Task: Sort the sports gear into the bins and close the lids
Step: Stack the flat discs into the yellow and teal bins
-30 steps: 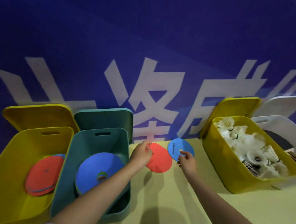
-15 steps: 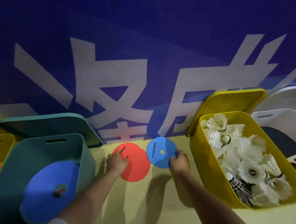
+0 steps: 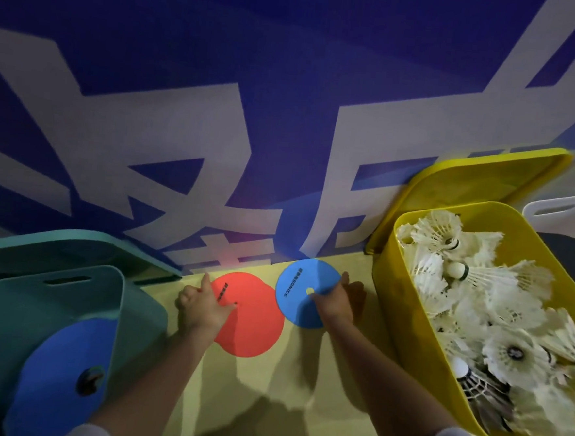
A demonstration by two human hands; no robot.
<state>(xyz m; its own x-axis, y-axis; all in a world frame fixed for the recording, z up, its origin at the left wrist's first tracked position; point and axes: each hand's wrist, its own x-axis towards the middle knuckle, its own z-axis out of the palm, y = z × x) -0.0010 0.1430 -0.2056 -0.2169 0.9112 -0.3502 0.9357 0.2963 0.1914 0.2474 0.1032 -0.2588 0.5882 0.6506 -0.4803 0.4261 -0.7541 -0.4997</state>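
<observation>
In the head view, a yellow table (image 3: pixel 266 403) runs up to a blue banner (image 3: pixel 289 81) with big white characters at the far side. The left hand (image 3: pixel 201 309) grips the left edge of a red disc (image 3: pixel 255 324) lying flat on the table, thumb on top near its printed label and forefinger stretched along the far rim. The right hand (image 3: pixel 336 303) pinches the right edge of a smaller blue disc (image 3: pixel 303 292), thumb over its centre hole; this disc overlaps the red one's right edge, and whether it is lifted off the table cannot be told. At near left stands an open teal bin (image 3: pixel 70 291) with a large blue disc (image 3: pixel 63 382) leaning inside, its teal lid (image 3: pixel 73 247) propped behind it. At right an open yellow bin (image 3: pixel 398 314) is heaped with white shuttlecocks (image 3: pixel 497 317), and its yellow lid (image 3: pixel 479 176) leans on the banner. Part of a white bin (image 3: pixel 566 206) shows at far right.
</observation>
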